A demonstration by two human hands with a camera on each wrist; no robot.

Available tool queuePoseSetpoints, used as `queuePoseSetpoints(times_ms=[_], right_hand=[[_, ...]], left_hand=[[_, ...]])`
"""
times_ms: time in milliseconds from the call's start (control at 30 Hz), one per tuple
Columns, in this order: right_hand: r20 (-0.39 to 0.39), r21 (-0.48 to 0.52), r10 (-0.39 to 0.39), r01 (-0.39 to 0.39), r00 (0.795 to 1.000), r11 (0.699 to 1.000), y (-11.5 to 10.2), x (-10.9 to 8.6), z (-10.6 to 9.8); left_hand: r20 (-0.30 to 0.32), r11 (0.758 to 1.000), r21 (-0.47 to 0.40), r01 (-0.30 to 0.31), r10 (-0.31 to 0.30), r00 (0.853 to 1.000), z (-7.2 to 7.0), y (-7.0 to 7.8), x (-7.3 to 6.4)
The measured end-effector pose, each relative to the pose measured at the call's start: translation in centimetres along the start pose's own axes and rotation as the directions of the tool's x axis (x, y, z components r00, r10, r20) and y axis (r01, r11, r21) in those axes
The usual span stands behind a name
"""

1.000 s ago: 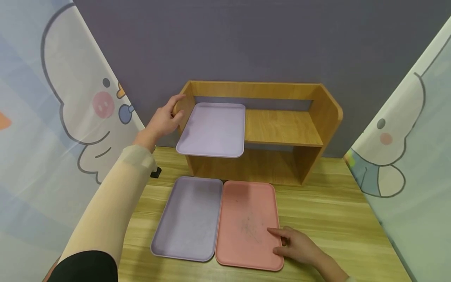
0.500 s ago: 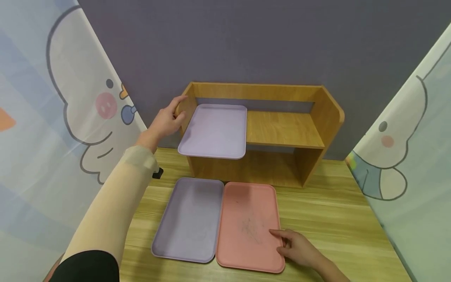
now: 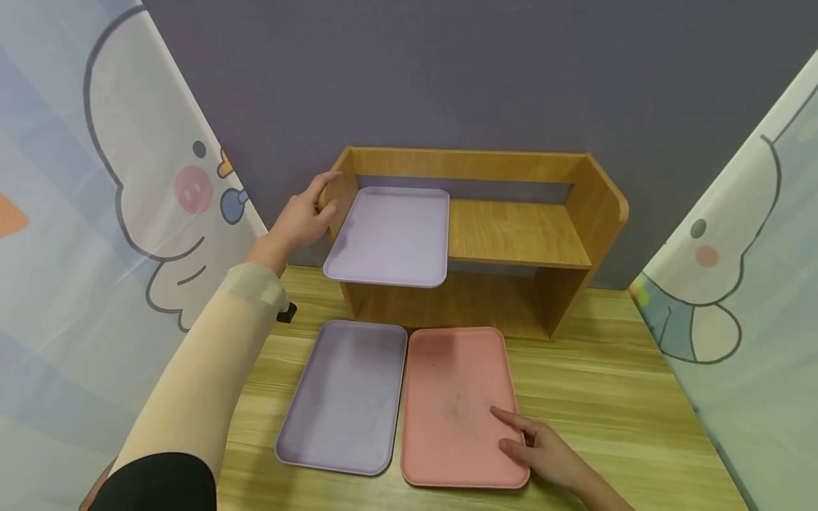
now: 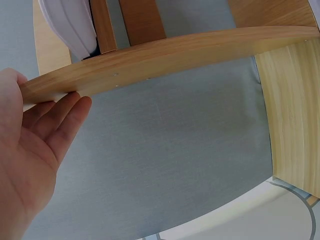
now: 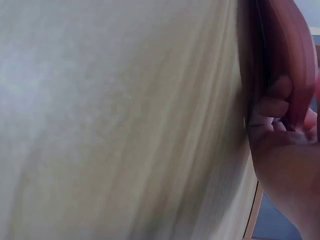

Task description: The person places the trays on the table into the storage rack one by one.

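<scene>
My left hand (image 3: 299, 221) grips the upper left side panel of a small wooden desktop shelf (image 3: 517, 231); in the left wrist view its fingers (image 4: 70, 120) lie against the outer face of the panel. On the upper board, beside that hand, a light purple tray (image 3: 391, 238) juts out past the front edge. My right hand (image 3: 543, 451) holds the right edge of a pink tray (image 3: 456, 397) on the table, thumb and index finger over its top. In the right wrist view the other fingers curl under the rim of the pink tray (image 5: 295, 55).
A second purple tray (image 3: 345, 397) lies on the wood-grain table (image 3: 594, 383), just left of the pink one. Behind the shelf stands a grey panel (image 3: 473, 71). Cartoon-printed sheets flank both sides, the left one (image 3: 128, 298) close to my left arm.
The pink tray has shifted slightly right with my right hand, widening the gap to the purple tray on the table. My left hand keeps its hold on the shelf's side panel.
</scene>
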State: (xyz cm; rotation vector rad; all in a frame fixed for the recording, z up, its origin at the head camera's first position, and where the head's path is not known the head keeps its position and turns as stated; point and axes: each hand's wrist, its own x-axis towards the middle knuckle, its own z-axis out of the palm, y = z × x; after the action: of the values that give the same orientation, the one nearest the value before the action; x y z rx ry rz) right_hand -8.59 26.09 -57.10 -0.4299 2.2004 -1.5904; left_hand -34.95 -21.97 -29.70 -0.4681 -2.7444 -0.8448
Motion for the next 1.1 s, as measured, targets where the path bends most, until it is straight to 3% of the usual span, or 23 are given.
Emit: queuePoseSetpoints(times_ms=[233, 500, 700, 900, 1100], right_hand=[[-0.156, -0.109, 0.060, -0.078, 0.986, 0.991, -0.2, -0.6, 0.0], [-0.194, -0.050, 0.035, -0.046, 0.980, 0.998, -1.3, -2.3, -1.0], [-0.214, -0.076, -0.016, 0.000, 0.977, 0.997, -2.7, -3.9, -2.5], [-0.256, -0.155, 0.027, -0.069, 0.966, 0.985, -4.4, -5.6, -3.9], [-0.266, -0.113, 0.105, -0.139, 0.958, 0.984, -6.1, -7.2, -4.6]], left_hand=[[-0.006, 1.000, 0.001, -0.004, 0.004, 1.000, 0.1, 0.0, 0.1], [-0.012, 1.000, 0.001, -0.006, 0.006, 1.000, -0.1, 0.0, 0.1], [-0.010, 1.000, 0.000, -0.010, 0.010, 1.000, -0.2, -0.1, 0.2], [-0.016, 1.000, 0.006, -0.014, 0.014, 1.000, -0.2, 0.0, 0.1], [-0.009, 1.000, 0.005, -0.010, 0.010, 1.000, -0.3, 0.3, 0.0]])
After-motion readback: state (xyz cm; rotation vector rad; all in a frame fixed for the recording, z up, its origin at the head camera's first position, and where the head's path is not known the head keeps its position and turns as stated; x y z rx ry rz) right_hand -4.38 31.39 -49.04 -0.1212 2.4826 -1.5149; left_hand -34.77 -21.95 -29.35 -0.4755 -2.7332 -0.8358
